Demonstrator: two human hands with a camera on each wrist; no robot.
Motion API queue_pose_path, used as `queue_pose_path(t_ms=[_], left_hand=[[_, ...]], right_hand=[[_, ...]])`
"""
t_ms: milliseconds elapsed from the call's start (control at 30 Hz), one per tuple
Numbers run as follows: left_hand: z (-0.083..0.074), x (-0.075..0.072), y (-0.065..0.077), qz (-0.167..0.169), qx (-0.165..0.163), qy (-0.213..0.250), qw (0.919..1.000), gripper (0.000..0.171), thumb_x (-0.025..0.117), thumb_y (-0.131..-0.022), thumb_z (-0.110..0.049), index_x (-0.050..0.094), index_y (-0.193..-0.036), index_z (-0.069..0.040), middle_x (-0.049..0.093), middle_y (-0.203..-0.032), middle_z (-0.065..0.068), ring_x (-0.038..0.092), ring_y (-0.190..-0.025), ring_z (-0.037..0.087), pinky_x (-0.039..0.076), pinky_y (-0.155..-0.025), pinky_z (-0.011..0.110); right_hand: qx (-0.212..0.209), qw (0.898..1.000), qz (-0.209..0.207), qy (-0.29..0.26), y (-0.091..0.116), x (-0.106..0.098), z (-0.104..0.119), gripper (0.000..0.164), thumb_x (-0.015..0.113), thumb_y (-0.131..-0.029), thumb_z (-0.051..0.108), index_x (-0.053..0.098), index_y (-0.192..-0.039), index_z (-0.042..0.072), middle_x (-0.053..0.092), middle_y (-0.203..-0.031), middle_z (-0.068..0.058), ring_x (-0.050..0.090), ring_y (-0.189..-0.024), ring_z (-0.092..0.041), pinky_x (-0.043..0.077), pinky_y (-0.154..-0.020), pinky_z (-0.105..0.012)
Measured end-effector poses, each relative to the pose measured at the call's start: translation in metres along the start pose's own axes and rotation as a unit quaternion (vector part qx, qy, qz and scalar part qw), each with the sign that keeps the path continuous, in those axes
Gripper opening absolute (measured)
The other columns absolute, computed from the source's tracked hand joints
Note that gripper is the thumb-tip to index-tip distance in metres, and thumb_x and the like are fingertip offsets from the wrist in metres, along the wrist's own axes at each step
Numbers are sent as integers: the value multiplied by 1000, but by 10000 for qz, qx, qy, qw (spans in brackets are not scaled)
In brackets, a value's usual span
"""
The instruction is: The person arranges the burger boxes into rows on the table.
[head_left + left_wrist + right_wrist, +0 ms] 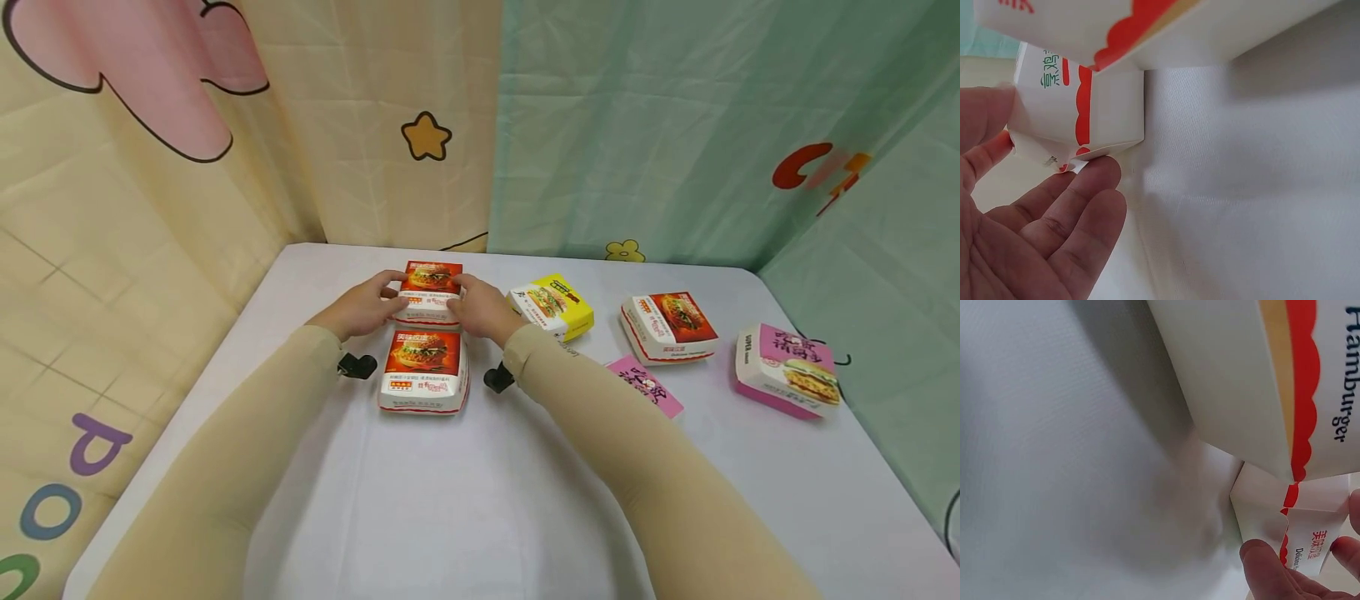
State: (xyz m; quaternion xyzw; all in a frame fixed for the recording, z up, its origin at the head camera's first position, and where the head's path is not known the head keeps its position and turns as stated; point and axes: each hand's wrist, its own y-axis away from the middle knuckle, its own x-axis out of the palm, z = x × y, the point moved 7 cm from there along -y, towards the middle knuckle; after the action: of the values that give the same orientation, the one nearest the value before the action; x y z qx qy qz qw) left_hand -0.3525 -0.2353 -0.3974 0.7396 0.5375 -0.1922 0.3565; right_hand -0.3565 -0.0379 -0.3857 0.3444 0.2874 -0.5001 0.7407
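Note:
Two red-and-white hamburger boxes stand one behind the other on the white table. My left hand point(367, 304) holds the far hamburger box point(431, 275) by its left side, and my right hand point(486, 310) grips its right side. In the left wrist view, the left fingers point(1094, 215) touch the corner of that box point(1113, 106). The right wrist view shows the right fingers point(1266, 569) against the opposite end of it. Directly in front, between the forearms, sits the near hamburger box point(422, 371), closed and untouched by either hand.
Right of my right hand lies a yellow-and-white burger box point(555, 307). Farther right are another red-and-white box point(669, 327) and a pink-and-white box point(787, 371). A flat pink card or flap point(647, 385) shows beside the right forearm. Curtains point(570, 167) hang behind the table.

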Motion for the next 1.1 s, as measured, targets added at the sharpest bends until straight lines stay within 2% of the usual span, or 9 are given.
queue_pose_path(t_ms=[300,500,667,800,900,1100], left_hand=[[1,2,-3,9,56,-60,10000,63,54,-109,-43,28,-165,-29,47,-160,20,50,-142,39,46,-114,56],[0,3,-2,123,138,-22,9998,67,55,-109,-41,24,-167,-29,50,-157,22,54,-138,38,49,-111,52],[0,3,-2,173,130,38,9998,60,55,-110,-39,31,-163,-28,54,-151,21,59,-129,34,53,-102,44],[1,3,-3,122,128,37,9998,54,53,-110,-37,35,-161,-27,56,-149,20,61,-123,32,53,-98,40],[1,4,-4,119,144,17,9998,55,53,-111,-37,34,-161,-27,56,-148,20,61,-122,32,53,-99,40],[0,4,-4,175,208,-136,9995,62,53,-110,-36,27,-167,-31,56,-149,20,59,-125,33,52,-100,41]], right_hand=[[-32,10000,81,21,-3,2,0,62,53,-111,32,29,-168,20,35,-172,-7,45,-147,-24,44,-115,-44],[-86,9997,81,227,-4,2,0,62,52,-111,32,30,-167,18,38,-170,-9,47,-145,-25,44,-115,-44],[-70,9996,66,283,-4,0,-3,61,52,-111,32,31,-167,18,39,-169,-9,49,-141,-26,45,-114,-44],[-40,9995,105,286,-3,0,-4,61,52,-111,32,31,-167,17,37,-170,-8,46,-147,-25,43,-117,-44],[-25,9997,105,237,-2,0,-4,61,52,-111,32,32,-167,17,36,-171,-8,44,-149,-25,42,-118,-44],[25,9998,143,122,-1,1,-5,62,54,-110,32,33,-167,19,39,-169,-8,48,-141,-25,45,-113,-44]])
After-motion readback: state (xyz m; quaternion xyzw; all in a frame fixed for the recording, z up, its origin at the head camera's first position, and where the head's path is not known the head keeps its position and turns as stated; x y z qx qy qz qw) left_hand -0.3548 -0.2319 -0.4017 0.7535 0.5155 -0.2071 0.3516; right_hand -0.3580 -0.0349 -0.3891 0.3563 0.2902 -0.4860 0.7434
